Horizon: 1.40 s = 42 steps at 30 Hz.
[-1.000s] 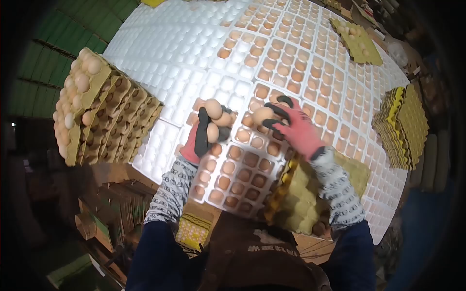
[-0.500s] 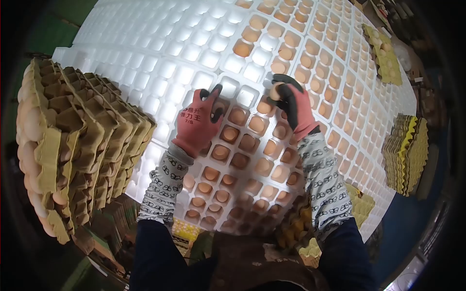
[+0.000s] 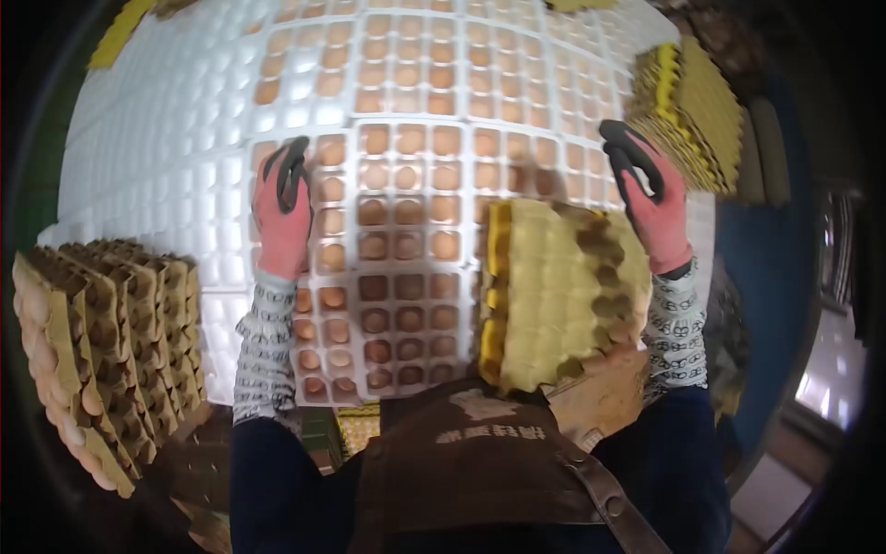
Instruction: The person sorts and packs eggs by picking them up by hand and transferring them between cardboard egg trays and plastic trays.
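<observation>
My left hand (image 3: 284,210), in a pink glove with black fingertips, is over the left part of the white egg trays (image 3: 349,268). Its fingers are loosely bent and apart, with nothing seen in them. To the right, my right hand (image 3: 657,205), gloved alike, curves its fingers and thumb with a gap between them; no egg shows there. Brown eggs (image 3: 407,210) sit in the tray pockets between my hands. Just left of my right forearm lies a stack of yellowish pulp egg trays (image 3: 563,295), partly over the white trays.
At the left stand tilted pulp trays (image 3: 120,342) loaded with eggs. Another stack of pulp trays (image 3: 706,115) is at the back right. Pale tray pockets (image 3: 157,148) without brown eggs cover the back left. My brown apron (image 3: 461,471) touches the near edge.
The view has shifted right. My right hand held an egg before and now shows none; my hands are farther apart. The pulp tray stack near my right arm has come into fuller view.
</observation>
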Each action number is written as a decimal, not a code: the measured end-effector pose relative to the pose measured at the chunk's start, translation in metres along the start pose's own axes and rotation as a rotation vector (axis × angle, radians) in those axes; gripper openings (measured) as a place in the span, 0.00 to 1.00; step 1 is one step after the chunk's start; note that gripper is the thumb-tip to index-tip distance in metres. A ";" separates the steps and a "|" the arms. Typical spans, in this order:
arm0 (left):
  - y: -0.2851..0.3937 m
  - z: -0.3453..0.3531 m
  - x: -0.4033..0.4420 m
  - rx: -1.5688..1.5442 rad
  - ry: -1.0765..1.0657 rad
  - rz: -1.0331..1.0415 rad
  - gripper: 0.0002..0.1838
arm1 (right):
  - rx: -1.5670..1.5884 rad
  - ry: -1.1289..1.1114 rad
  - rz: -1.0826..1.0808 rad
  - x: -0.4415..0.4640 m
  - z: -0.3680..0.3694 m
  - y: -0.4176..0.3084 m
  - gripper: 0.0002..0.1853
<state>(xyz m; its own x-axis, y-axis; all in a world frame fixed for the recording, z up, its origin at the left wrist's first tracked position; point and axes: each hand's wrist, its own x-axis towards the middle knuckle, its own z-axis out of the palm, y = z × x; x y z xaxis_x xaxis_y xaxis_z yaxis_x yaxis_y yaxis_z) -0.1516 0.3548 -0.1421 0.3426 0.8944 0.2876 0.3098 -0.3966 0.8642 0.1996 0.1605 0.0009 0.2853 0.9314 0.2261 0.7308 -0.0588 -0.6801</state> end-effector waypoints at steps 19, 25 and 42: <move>0.260 0.254 -0.170 0.122 -0.993 0.602 0.24 | -0.139 -0.237 0.054 -0.233 -0.102 0.115 0.26; 0.253 0.214 -0.200 -0.573 -0.609 -0.112 0.16 | -0.318 -0.383 -0.019 -0.210 -0.101 0.132 0.32; 0.278 0.215 -0.226 -0.158 -0.774 0.013 0.33 | -0.344 -0.424 -0.073 -0.249 -0.102 0.107 0.35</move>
<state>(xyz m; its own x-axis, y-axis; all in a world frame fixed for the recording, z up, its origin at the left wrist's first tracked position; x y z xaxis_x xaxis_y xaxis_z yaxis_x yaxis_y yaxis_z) 0.0479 -0.0019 -0.0553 0.8830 0.4688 -0.0207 0.1916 -0.3200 0.9278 0.2698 -0.1146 -0.0569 0.0031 0.9964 -0.0850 0.9203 -0.0361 -0.3896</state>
